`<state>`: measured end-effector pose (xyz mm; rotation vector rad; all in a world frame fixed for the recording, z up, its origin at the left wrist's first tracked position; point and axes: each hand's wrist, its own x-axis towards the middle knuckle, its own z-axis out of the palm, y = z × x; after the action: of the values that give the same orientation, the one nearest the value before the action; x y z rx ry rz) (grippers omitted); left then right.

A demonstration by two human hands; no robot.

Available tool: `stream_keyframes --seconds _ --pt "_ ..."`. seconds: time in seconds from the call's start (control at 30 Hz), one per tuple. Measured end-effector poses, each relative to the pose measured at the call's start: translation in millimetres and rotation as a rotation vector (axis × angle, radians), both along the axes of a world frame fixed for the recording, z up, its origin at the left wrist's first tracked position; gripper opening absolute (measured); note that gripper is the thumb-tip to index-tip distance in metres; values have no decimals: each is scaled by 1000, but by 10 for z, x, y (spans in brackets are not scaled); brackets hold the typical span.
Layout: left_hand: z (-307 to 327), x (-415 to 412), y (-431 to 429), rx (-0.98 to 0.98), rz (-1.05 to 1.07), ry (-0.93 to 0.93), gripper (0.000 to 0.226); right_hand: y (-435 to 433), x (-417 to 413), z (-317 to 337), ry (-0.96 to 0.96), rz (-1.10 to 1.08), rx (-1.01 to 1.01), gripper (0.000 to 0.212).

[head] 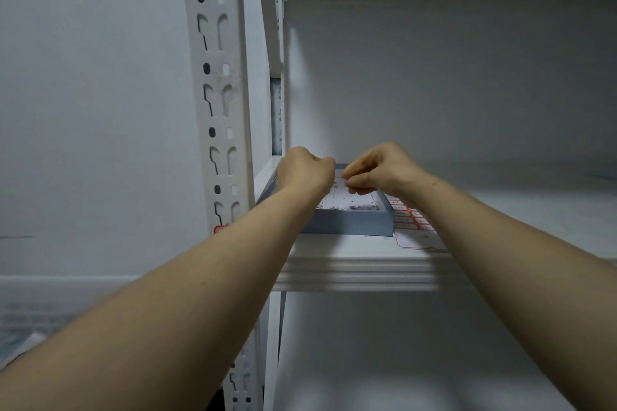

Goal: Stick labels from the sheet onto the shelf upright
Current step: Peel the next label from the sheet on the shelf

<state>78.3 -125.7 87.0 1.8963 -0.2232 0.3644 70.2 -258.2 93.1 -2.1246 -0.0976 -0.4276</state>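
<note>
Forearms fill the near field, both reaching up and in toward 12 o'clock. Left hand (pixel 305 173) and right hand (pixel 379 172) meet over a shallow blue-grey box (pixel 350 225) sitting on the shelf board (pixel 360 264).

Grip: right hand has thumb and forefinger drawn tight together, tips down at the white sheet (pixel 350 202) lying in the box. Whether anything is caught in that pinch: cannot tell, too small. Left hand is curled, knuckles up, at the box's far left corner. What it holds, if anything, is hidden behind its own back.

Task items: label sheet (pixel 412 222), rows of red-bordered labels, lies flat on the board just beside the box's right wall. It is at 4 o'clock from the right hand and partly under the right forearm. Upright (pixel 218 103), a white slotted post, stands at 9 o'clock from the hands, long axis 12 to 6. One red-bordered label (pixel 219 229) is already on it, at about board level, just beside the left forearm.

Key relation (judgement): the upright lies left of both hands, left hand nearer. The label supply lies on the opposite side, right hand nearer. A label lifted by the right hand would have to cross over the box toward 9 o'clock to reach the post.

Writing: small marks on the labels and dark specks on the white sheet, none legible. No brand seen.
</note>
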Motion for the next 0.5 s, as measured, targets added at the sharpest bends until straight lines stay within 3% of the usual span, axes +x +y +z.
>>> stream_keyframes --seconds 0.2,0.4,0.5 --pt "7 28 7 13 13 -3 19 17 -3 39 49 -6 28 42" --pt "-26 50 49 15 19 1 18 27 -15 27 28 -61 -18 6" --pt "-21 -89 79 33 -14 -65 17 88 -20 -1 -48 -111 -71 12"
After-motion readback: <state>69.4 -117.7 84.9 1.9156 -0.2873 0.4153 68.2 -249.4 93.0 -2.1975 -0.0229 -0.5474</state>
